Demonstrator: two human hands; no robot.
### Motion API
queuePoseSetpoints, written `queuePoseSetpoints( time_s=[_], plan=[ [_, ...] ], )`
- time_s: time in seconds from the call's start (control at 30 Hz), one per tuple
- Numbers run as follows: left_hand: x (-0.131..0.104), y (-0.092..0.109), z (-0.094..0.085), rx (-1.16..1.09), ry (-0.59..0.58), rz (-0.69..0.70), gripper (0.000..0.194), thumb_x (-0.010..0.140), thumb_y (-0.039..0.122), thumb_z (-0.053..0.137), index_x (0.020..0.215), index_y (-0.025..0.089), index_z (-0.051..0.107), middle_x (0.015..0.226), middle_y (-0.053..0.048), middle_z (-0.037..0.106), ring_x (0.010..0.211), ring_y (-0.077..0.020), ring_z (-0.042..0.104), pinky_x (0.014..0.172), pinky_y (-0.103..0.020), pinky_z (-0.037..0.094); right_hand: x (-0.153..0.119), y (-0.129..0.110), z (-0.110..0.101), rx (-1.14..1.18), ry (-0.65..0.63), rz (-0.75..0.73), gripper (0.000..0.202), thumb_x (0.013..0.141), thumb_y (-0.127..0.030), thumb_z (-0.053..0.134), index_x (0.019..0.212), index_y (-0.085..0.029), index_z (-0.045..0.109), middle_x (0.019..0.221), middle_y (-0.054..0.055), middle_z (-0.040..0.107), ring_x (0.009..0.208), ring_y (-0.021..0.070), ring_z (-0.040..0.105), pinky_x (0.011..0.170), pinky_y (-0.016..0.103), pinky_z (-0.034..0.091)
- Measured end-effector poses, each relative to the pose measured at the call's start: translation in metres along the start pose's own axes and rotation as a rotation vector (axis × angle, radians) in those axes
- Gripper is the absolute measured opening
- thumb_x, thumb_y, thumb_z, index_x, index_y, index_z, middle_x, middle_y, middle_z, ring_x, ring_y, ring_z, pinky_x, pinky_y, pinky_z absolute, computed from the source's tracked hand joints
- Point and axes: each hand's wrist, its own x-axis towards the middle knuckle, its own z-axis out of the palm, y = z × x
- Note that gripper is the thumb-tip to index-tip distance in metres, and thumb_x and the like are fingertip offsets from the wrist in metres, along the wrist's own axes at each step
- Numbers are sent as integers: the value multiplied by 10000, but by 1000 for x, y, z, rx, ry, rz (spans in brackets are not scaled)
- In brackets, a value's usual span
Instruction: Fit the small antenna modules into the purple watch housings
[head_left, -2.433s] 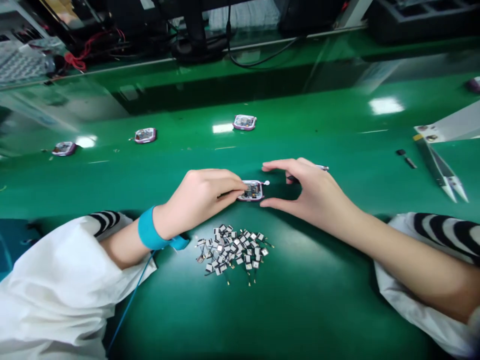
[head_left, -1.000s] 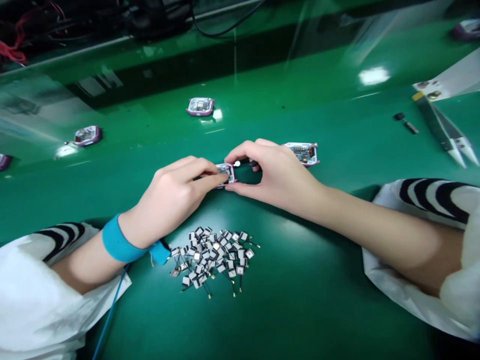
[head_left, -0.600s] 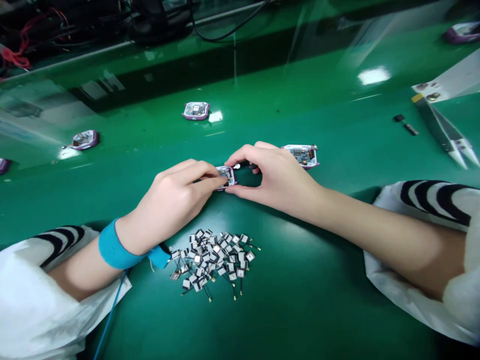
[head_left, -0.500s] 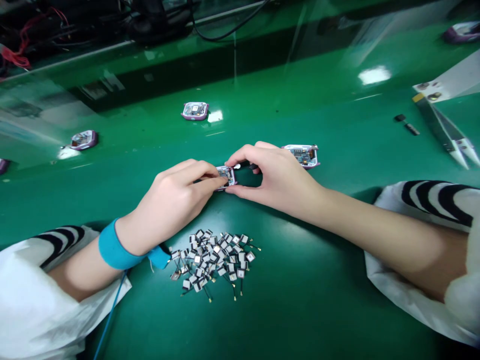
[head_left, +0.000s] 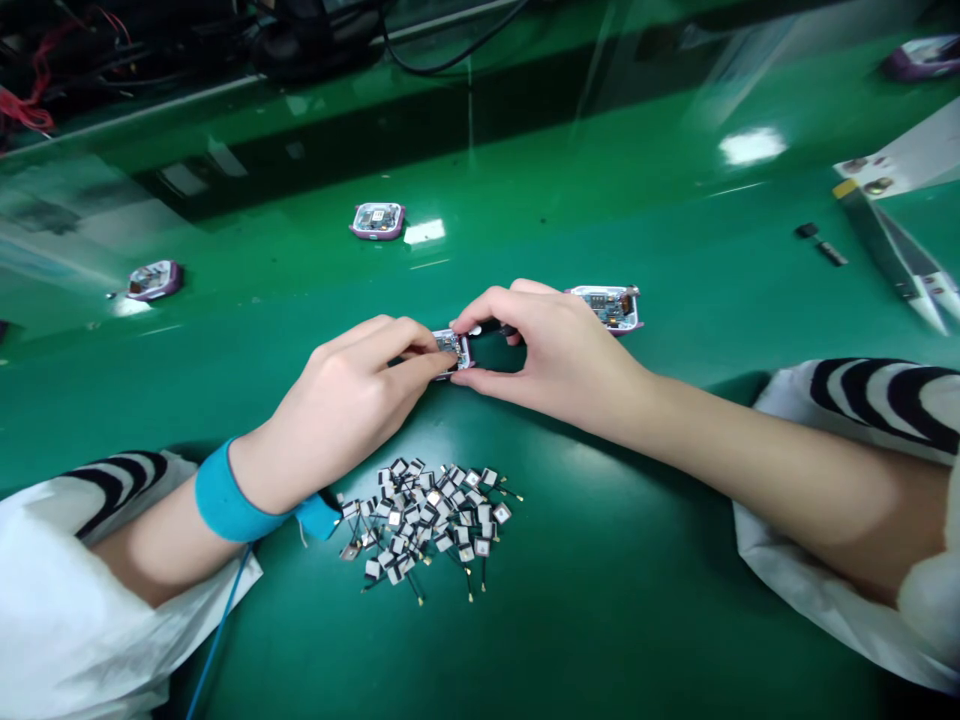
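Near the middle of the green surface, an opened smartwatch case (head_left: 452, 352) with a bare circuit board lies between my hands. My left hand (head_left: 360, 375), with a blue wrist strap (head_left: 238, 492), has its fingers closed on the left part of the case, fingertips over the board. The thumb and index finger of my right hand (head_left: 555, 345) grip the right end of the case. A small white-tipped black part (head_left: 491, 330) shows under the right fingers, its kind unclear. Another open watch case (head_left: 611, 308) lies just behind the right hand.
A pile of small square antenna modules (head_left: 427, 520) with short black leads lies in front of my hands. More watch cases (head_left: 379, 221) sit farther back. Tweezers (head_left: 896, 255) and a small black part (head_left: 821, 244) lie at right; cables (head_left: 300, 45) run along the back.
The watch cases at the back have shifted a little to the left in view. The tweezers and the case behind my right hand appear slightly farther right. Both hands keep nearly the same grip.
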Motion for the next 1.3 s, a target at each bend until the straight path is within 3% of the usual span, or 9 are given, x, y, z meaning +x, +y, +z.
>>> queuePoseSetpoints(
  time_s=[0.33, 0.43, 0.53, 0.77, 0.9, 1.3],
  plan=[
    [1, 1, -2, 2, 0, -3, 191, 844, 220, 469, 886, 149, 641, 848, -47, 624, 753, -157, 578, 642, -253, 479, -2, -1, -2, -2, -11, 15, 281, 714, -340, 614, 920, -162, 544, 888, 14, 617, 766, 139, 512, 628, 261, 398],
    [2, 1, -2, -3, -6, -15, 202, 852, 232, 456, 892, 161, 641, 852, -39, 625, 754, -150, 577, 653, -248, 475, -5, 0, -7, 44, 65, 23, 236, 839, -304, 435, 999, -141, 498, 980, 68, 588, 910, 161, 533, 769, 318, 439],
    [2, 2, -2, -14, -15, -31, 214, 860, 258, 447, 928, 182, 635, 874, -27, 627, 770, -141, 578, 670, -237, 471, -6, 2, -14, 52, 127, -9, 245, 883, -201, 295, 970, -153, 519, 1046, 90, 548, 1016, 157, 509, 849, 331, 438],
    [-1, 0, 1, -17, 13, -24, 209, 860, 240, 445, 941, 190, 631, 880, -18, 627, 773, -136, 576, 676, -239, 464, -5, -6, -16, 91, 242, -26, 169, 829, -273, 491, 932, -235, 619, 848, 11, 597, 833, 136, 574, 721, 298, 493],
    [-1, 0, 1, -14, -32, -55, 220, 868, 236, 418, 916, 194, 629, 885, -15, 626, 761, -130, 570, 670, -237, 458, -6, -9, -9, 206, 289, -55, 77, 754, -254, 594, 802, -210, 635, 796, -23, 648, 731, 113, 607, 630, 250, 513],
    [0, 0, 1, -9, -19, -37, 224, 872, 227, 392, 837, 201, 612, 815, -2, 600, 719, -123, 540, 638, -230, 432, -8, -13, -1, 184, 381, -57, 29, 727, -231, 623, 738, -208, 636, 740, -39, 663, 667, 94, 623, 615, 229, 542]
  ],
)
